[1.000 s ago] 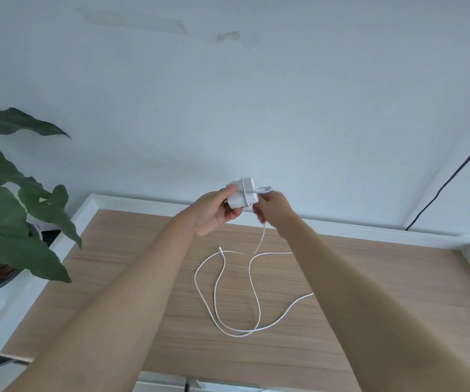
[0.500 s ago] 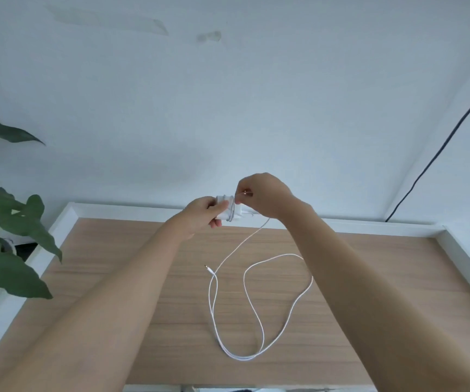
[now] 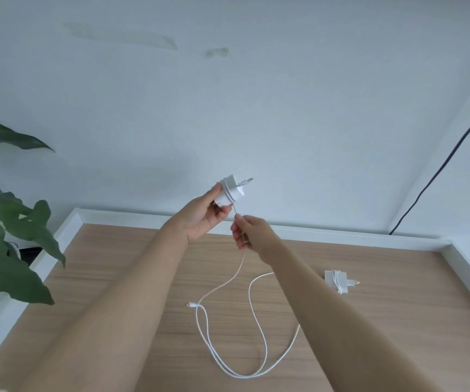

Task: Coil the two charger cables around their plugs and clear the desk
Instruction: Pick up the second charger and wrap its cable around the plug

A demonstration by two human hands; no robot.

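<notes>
Overhead, the left hand point(image 3: 199, 216) grips a white plug point(image 3: 229, 192) above the far bench point(image 3: 115, 267) edge; the right hand point(image 3: 249, 232) pinches its cable point(image 3: 256, 321), which trails onto the bench. A coiled charger point(image 3: 337, 281) lies right.

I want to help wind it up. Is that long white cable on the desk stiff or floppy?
Probably floppy: the white cable lies in loose loops on the desk and sags below the right hand. Likely light too, since it hangs from a pinch.
</notes>
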